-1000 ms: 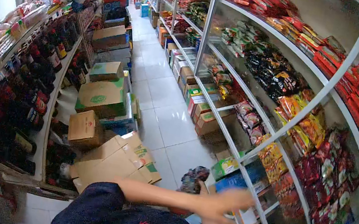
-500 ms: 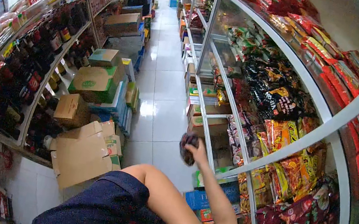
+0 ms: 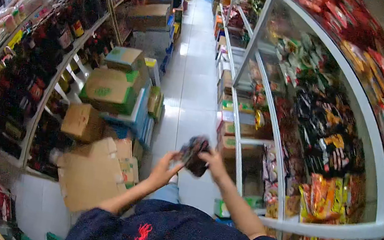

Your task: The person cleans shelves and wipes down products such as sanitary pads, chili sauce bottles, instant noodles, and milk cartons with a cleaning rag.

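A small dark packet [image 3: 195,155], blurred, is between my two hands above the aisle floor, in front of my dark shirt. My right hand [image 3: 213,163] grips its right side, with the thumb over it. On its left edge, the fingers of my left hand [image 3: 166,168] are closed. The packet's print is too smeared to read. Just right of my right hand stands the glass-fronted shelf [image 3: 237,143] with boxes and packets inside.
At the left are a flattened cardboard box [image 3: 90,174], a brown carton [image 3: 80,121], a green-and-brown carton [image 3: 111,89] and racks of dark bottles [image 3: 36,87]. A curved white rail [image 3: 347,230] crosses at the right, before hanging snack packets [image 3: 325,195]. The tiled aisle [image 3: 191,79] runs ahead.
My left hand has come into view and taken hold of the packet beside my right hand. The view has shifted, and the shelves and rail sit differently in it.
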The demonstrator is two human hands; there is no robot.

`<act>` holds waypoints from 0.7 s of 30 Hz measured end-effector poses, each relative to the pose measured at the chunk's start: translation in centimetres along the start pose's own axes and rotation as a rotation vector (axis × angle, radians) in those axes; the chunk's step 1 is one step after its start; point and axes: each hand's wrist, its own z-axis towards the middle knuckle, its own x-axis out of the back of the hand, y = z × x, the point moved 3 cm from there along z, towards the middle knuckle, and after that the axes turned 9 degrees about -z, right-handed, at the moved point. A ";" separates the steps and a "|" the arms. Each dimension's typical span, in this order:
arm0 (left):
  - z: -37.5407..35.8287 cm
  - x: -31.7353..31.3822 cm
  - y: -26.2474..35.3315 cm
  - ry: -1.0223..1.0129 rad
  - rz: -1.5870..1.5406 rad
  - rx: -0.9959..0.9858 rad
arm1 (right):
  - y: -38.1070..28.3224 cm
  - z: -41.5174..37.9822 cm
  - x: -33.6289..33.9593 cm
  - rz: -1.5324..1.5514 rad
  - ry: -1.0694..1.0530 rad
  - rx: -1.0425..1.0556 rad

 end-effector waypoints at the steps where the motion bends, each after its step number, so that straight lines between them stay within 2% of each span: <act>1: 0.4 2.2 -3.1 0.062 -0.004 0.126 | 0.4 1.1 -2.1 -0.005 -0.024 -0.084; 2: 0.3 3.7 -5.5 0.131 -0.022 0.160 | -0.4 2.0 -4.1 -0.006 -0.082 -0.224; 3: 0.5 5.3 -7.0 0.200 -0.043 0.205 | 2.9 4.8 -5.4 -0.049 -0.160 -0.211; 5: 1.2 7.7 -7.4 0.193 0.010 0.181 | 1.0 7.2 -8.4 0.197 -0.287 -0.383; 8: 5.0 10.4 -7.1 0.405 -0.198 0.201 | -0.4 13.3 -10.6 0.153 -0.394 -0.345; 11: 9.3 13.1 -5.8 0.456 -0.147 0.269 | -2.7 18.3 -10.7 0.108 -0.369 -0.284; 12: 10.7 13.6 -6.2 0.539 -0.207 0.218 | -3.2 19.8 -10.6 0.122 -0.379 -0.281; 16: 15.5 16.1 -6.2 0.586 -0.268 0.230 | -5.0 25.3 -10.1 0.140 -0.406 -0.329; 19: 19.8 17.4 -5.3 0.609 -0.208 0.261 | -5.2 29.9 -9.1 0.089 -0.430 -0.260; 21: 23.4 17.7 -7.9 0.616 -0.116 0.244 | -5.2 33.5 -7.1 0.100 -0.410 -0.261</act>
